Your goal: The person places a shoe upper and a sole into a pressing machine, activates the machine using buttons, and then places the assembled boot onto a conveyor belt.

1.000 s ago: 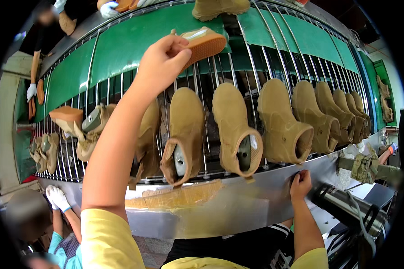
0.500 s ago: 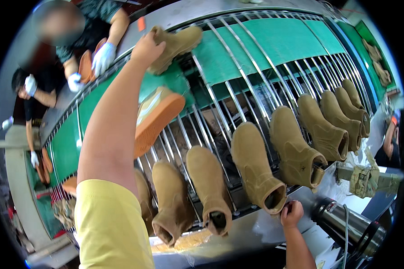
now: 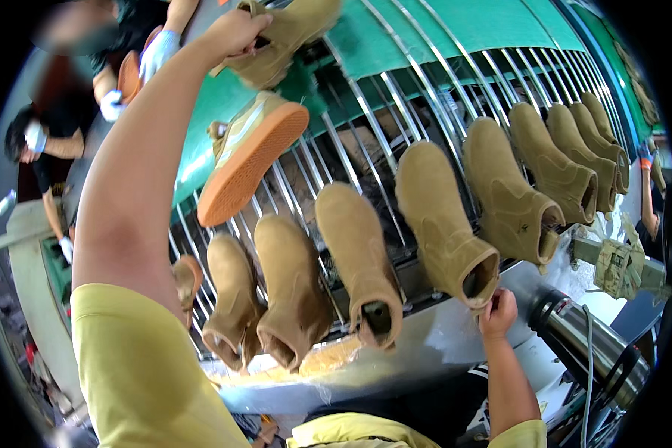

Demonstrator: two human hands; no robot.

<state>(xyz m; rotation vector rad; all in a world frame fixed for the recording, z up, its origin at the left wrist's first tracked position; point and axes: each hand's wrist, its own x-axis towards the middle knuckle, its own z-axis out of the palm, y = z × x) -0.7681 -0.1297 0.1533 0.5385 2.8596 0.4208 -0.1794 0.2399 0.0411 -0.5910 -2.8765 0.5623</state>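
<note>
My left hand (image 3: 237, 33) reaches to the far side of the rack and is closed on the opening of a tan suede ankle boot (image 3: 295, 33), partly cut off by the top edge. Just nearer lies a tan sneaker (image 3: 254, 160) on its side, its orange sole turned towards me. At the near edge, my right hand (image 3: 498, 313) is closed, fingers pinching the rim of another tan boot (image 3: 444, 216). That boot rests in a row of similar boots, toes pointing away and openings facing me.
Metal rods of the conveyor rack (image 3: 366, 112) run under the footwear, with green sheeting (image 3: 470, 33) across its far part. A steel cylinder (image 3: 597, 358) with a cable stands at lower right. Gloved co-workers handle orange-soled shoes (image 3: 129, 78) at the far left.
The whole view has shifted, and the far boot now sits higher in the picture, still in my left hand. My right hand stays at the same near boot's rim.
</note>
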